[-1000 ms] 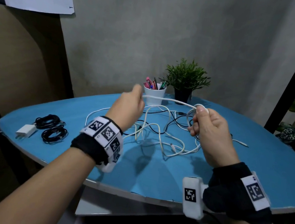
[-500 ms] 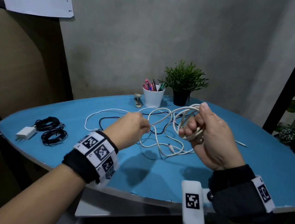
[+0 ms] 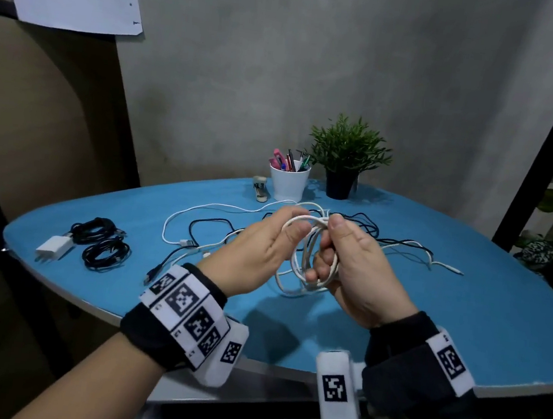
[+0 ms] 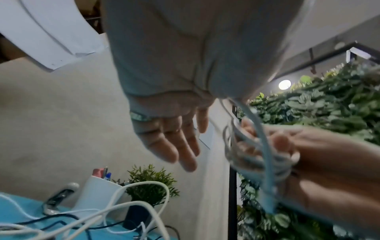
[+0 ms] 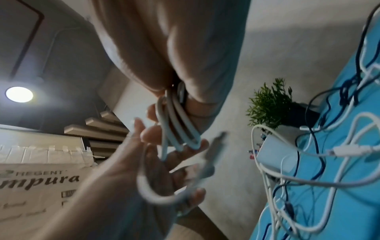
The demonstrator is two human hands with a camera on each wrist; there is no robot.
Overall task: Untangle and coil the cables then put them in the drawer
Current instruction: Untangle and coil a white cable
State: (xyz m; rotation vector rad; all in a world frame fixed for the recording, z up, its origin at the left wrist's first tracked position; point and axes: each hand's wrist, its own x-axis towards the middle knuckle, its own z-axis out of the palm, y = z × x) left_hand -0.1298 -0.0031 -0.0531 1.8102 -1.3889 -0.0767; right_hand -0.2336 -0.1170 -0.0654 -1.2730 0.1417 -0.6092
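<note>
Coiling step: white cable [image 3: 312, 248] held in loops above the blue table [image 3: 462, 316], in front of the white cup [image 3: 288, 183].

Your right hand [image 3: 354, 270] curls round the loops; your left hand [image 3: 264, 246] pinches the free strand at their top, other fingers loose. Feed each turn flat against the last and keep the right-hand grip firm. Nearer you than the cup, tangled cables [image 3: 203, 235] await; left of it lie black coils [image 3: 102, 244].

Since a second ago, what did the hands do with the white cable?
The left hand came in from its outstretched pull to meet the right hand, laying another loop of white cable onto the coil that the right hand grips. The black coils, charger and cup stayed put.
</note>
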